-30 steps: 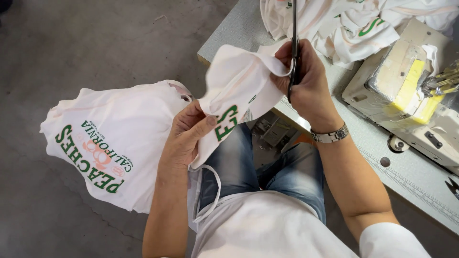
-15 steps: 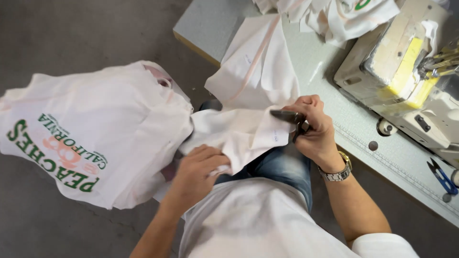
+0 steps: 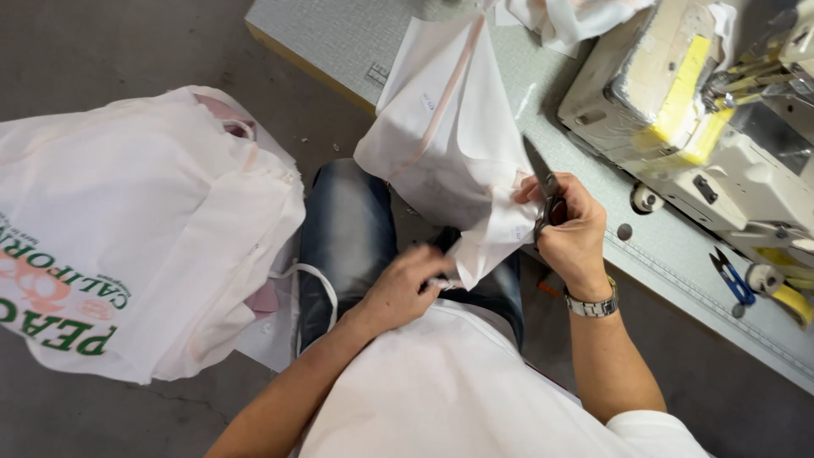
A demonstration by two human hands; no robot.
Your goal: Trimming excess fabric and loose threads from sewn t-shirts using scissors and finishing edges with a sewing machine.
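White fabric bags (image 3: pixel 127 246) with green and orange print were heaped left of the denim knees, while a cream sewing machine (image 3: pixel 721 127) with yellow tape crowded the grey table (image 3: pixel 339 34) at its right end, blue snips (image 3: pixel 731 278) near its front edge. Over the lap, the right hand (image 3: pixel 577 233) was clenched on dark scissors (image 3: pixel 543 191) against the white bag piece (image 3: pixel 449 144) hanging off the table's front edge. The left hand (image 3: pixel 403 284), fingers curled together, pinched its lower corner.

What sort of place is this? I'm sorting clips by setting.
Probably a small sewing workshop: a cream industrial sewing machine on a grey table, white fabric bags piled beside, dark scissors in the right hand.
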